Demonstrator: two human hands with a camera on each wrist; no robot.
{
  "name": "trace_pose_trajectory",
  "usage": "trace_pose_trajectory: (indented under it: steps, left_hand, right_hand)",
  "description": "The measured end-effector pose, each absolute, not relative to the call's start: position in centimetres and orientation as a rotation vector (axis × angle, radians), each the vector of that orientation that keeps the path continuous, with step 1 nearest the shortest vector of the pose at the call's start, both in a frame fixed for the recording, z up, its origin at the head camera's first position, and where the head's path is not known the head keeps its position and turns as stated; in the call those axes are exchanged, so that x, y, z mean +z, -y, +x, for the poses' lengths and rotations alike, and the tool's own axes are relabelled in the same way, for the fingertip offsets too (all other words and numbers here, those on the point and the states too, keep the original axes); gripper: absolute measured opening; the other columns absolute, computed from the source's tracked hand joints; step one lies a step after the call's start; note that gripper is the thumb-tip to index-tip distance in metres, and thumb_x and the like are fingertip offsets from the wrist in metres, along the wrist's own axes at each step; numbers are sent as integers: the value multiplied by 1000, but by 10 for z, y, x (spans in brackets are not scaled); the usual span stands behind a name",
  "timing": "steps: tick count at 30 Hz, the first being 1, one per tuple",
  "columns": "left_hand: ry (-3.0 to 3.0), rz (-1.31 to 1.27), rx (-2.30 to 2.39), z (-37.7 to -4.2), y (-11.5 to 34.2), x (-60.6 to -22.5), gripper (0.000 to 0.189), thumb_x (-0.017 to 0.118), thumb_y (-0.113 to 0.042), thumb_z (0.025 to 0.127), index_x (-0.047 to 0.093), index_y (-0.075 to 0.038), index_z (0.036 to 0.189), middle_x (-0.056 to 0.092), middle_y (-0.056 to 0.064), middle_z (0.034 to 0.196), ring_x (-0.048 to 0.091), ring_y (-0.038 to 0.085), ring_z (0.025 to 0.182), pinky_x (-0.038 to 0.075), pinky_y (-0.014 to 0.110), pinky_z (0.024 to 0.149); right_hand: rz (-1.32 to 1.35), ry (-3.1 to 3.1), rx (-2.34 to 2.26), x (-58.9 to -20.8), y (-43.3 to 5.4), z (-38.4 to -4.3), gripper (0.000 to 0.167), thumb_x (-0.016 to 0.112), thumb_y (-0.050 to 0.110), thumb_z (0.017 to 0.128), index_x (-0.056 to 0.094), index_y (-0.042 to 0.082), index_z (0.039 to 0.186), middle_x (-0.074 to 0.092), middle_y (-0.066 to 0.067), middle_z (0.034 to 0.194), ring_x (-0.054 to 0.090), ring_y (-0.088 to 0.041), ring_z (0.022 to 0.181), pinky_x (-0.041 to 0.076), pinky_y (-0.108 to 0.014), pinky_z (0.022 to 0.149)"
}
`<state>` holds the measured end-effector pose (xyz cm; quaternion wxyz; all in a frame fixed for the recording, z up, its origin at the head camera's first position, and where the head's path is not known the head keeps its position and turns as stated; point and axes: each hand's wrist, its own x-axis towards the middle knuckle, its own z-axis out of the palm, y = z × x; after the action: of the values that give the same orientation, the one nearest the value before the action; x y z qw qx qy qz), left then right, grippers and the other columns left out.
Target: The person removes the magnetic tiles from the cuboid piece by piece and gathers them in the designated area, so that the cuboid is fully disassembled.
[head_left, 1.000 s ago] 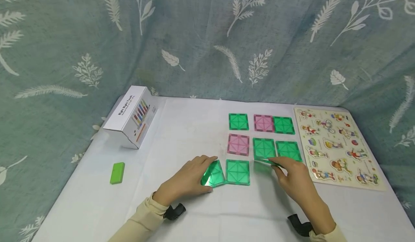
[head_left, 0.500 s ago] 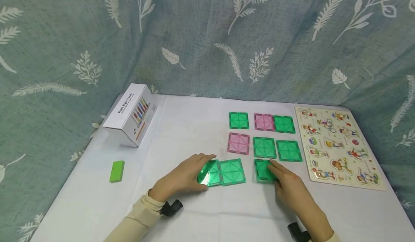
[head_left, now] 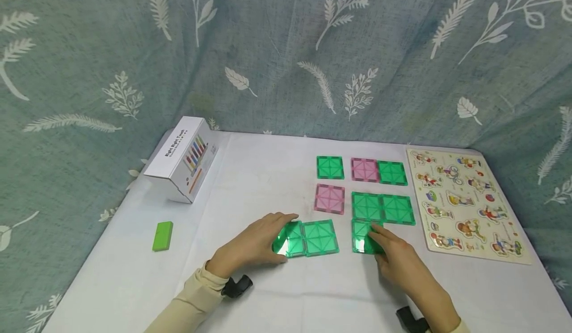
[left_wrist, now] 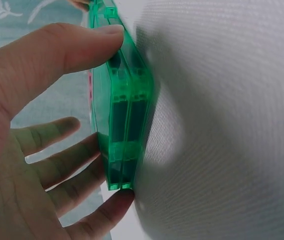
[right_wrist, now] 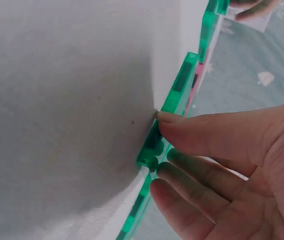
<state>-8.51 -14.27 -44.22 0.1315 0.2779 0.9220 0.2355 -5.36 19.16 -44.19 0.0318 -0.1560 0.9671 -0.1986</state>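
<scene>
My left hand grips a green translucent magnetic tile by its edges, thumb at the near side. In the left wrist view this is a stack of two tiles, standing just above or on the cloth. Against its right side lies another green tile, slightly turned. My right hand pinches a green tile at its near right corner, thumb on the near edge. That tile lies against the front edge of a green tile, which adjoins another green one on its right.
Behind are a pink tile, a lone green tile, and a joined pink and green pair. A picture puzzle board lies right. A white box and a green block stand left on the white cloth.
The tile in my right hand went from tilted to flat against the tile behind it. The two middle green tiles closed together. The left-hand stack shifted left, and its neighbour swung against it.
</scene>
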Motion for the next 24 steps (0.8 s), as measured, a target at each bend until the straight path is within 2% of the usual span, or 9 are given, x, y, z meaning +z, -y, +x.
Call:
trace_pose_trajectory:
  steps: [7,12,19,24]
  left_hand:
    - [-2655,793,704,-85,143,-440,91,87,-19,73,41,-10,151,57,8,143,54,25,131,50,45,108]
    - [-2644,800,717,-85,144,-439,90,87,-19,73,43,-10,150,57,8,143,54,25,131,50,45,108]
    - [-2654,804,705,-85,144,-441,90,87,-19,72,43,-11,150,57,7,142,54,24,130,50,45,107]
    - [-2701,827,645,-85,140,-442,91,90,-28,72,44,-12,149,59,7,136,57,26,124,51,46,105]
  right_hand:
    - [-482,-2962,-638,-440,-187,-55,49,82,6,81,66,-2,127,58,-20,143,60,-43,127,52,-55,102]
    - [-482,-2926,-630,-441,-186,-52,50,81,13,84,65,-2,129,58,-18,144,61,-41,127,53,-54,102]
    - [-496,-2913,-659,-437,-178,-48,51,80,17,85,65,0,130,59,-17,143,60,-39,128,52,-54,104]
    - [-615,-2838,-672,-430,-147,-49,61,83,23,83,60,4,137,58,-12,146,57,-34,133,50,-51,108]
